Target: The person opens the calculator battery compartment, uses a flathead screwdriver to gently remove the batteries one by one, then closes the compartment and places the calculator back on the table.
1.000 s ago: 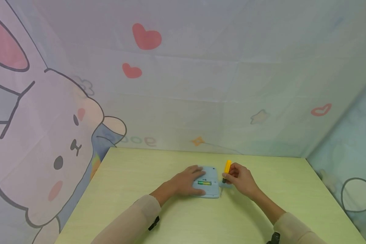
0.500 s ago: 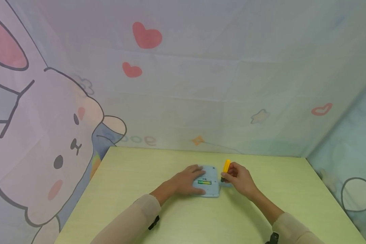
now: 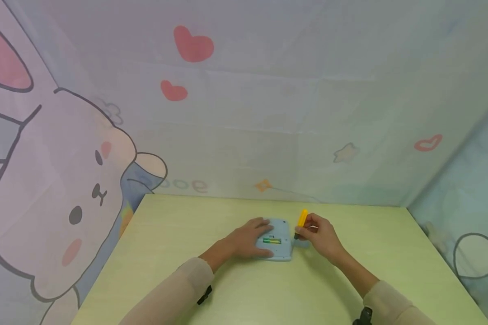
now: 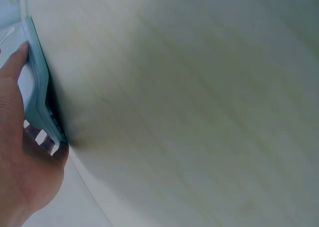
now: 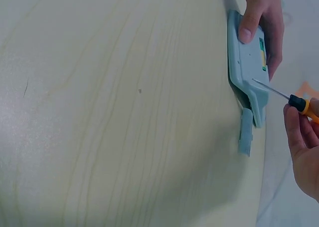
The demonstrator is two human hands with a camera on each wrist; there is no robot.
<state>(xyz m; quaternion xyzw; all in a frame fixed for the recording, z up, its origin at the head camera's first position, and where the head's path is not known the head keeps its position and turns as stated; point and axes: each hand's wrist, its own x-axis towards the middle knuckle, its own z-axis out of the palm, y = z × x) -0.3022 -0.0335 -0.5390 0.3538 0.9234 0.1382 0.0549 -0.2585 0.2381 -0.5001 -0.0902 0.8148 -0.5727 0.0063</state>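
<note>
A light-blue calculator (image 3: 282,231) lies back up on the table, a green and yellow battery (image 3: 272,241) showing in its open battery bay. My left hand (image 3: 245,241) holds the calculator's left part, thumb along the near side and fingers across the far side. Between the thumb and fingers of my right hand (image 3: 323,238) is a screwdriver with a yellow handle (image 3: 302,217) and black collar. In the right wrist view its thin metal shaft (image 5: 271,89) slants over the calculator's right end. A loose light-blue battery cover (image 5: 245,132) lies beside that end, close to my right hand.
The pale wood-grain table (image 3: 211,212) backs onto a cloth wall (image 3: 244,149) printed with hearts, a star and a large rabbit. A similar cloth (image 3: 471,203) hangs on the right. Black wrist straps show under both sleeves (image 3: 191,280).
My right hand and the screwdriver have shifted slightly left, closer to the calculator. The head view has tilted a little. My left hand has stayed in place on the calculator.
</note>
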